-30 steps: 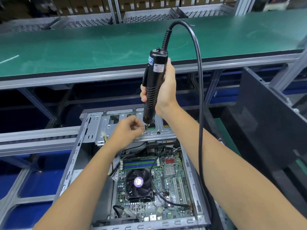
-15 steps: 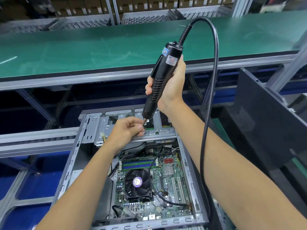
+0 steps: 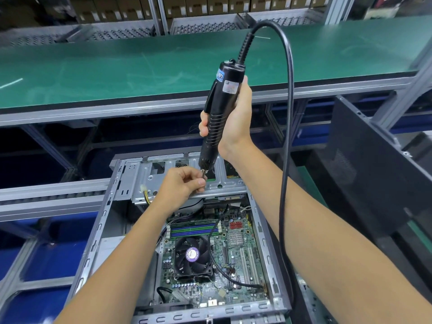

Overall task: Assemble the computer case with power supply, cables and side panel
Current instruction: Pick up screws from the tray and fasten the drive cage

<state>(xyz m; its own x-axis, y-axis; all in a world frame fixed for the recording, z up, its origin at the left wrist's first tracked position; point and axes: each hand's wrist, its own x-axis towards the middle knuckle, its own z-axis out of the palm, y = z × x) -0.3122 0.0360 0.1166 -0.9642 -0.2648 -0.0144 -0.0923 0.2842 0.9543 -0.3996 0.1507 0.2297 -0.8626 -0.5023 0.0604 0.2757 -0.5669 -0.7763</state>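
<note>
One open computer case (image 3: pixel 187 309) is lying nearest, its one fan (image 3: pixel 192 254) showing inside. Beyond, the left hand (image 3: pixel 181 187) is pinching something small, probably a screw, with curled fingers (image 3: pixel 199 183) at the driver's tip. The right hand (image 3: pixel 231 122) is wrapping its fingers around one electric screwdriver (image 3: pixel 218 118); keeping it straight over the hole should help. One side panel (image 3: pixel 374 160) is leaning right, before the green surface (image 3: pixel 117 66).

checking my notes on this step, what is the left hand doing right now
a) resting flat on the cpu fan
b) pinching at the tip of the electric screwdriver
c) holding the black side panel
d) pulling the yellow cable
b: the left hand has its fingertips pinched at the bit of the electric screwdriver, which the right hand grips above the case's drive bracket.
</note>
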